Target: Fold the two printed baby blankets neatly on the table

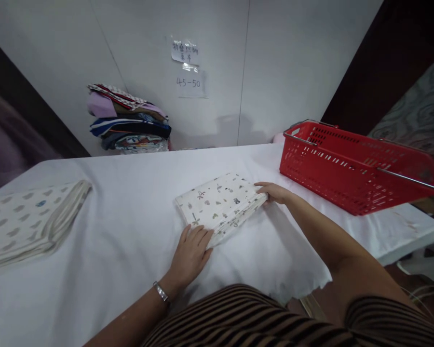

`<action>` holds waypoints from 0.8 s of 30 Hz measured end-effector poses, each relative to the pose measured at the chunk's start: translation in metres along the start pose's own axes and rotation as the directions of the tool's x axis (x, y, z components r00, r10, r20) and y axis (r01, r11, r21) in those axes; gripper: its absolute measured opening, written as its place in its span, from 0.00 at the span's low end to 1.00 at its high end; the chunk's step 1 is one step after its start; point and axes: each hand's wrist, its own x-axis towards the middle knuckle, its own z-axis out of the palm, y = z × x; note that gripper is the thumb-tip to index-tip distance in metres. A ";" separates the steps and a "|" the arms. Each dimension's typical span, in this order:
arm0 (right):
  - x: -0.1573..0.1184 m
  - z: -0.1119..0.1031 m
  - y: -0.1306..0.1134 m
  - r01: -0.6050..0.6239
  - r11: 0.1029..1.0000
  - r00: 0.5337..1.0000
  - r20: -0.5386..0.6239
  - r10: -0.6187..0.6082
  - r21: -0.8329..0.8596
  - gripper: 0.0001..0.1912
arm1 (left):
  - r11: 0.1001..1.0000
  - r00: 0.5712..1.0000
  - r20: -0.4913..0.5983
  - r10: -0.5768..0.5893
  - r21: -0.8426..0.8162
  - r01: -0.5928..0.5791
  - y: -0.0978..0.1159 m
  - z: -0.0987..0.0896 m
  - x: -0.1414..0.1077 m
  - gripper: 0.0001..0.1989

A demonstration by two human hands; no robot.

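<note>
A folded white cloth (pixel 220 200) with small printed plants and figures lies on the white-covered table in front of me. My left hand (pixel 191 253) grips its near left corner, fingers on top and thumb at the near edge. At the right end, my right hand (pixel 273 193) pinches the folded layers, its thumb partly hidden. Farther left lies a second folded white cloth (pixel 32 219) with grey cloud-like prints, apart from both hands.
A red plastic basket (pixel 325 166) with metal handles stands at the table's right end. Beyond the far edge, a stack of folded fabrics (pixel 130 123) rises against the wall. Paper signs (pixel 190 82) hang there. The white tablecloth (pixel 130 202) has wrinkles.
</note>
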 end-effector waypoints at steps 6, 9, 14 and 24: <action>-0.015 -0.004 -0.009 0.063 0.998 0.997 0.032 -0.064 0.004 0.30 | 0.999 0.995 0.091 -0.038 0.042 0.035 0.007 -0.008 0.002 0.27; -0.019 -0.006 -0.008 0.081 0.997 0.995 0.062 -0.082 0.010 0.25 | 0.994 0.993 0.104 -0.062 0.091 0.053 0.012 -0.006 0.004 0.29; -0.026 -0.011 0.000 0.101 0.994 0.992 0.077 -0.104 0.040 0.19 | 0.996 0.996 0.087 -0.011 0.094 0.003 0.006 -0.003 0.002 0.28; -0.040 0.002 0.000 0.170 0.972 0.985 0.007 -0.174 0.163 0.10 | 0.997 0.995 0.059 0.077 0.014 -0.078 -0.010 -0.015 -0.001 0.31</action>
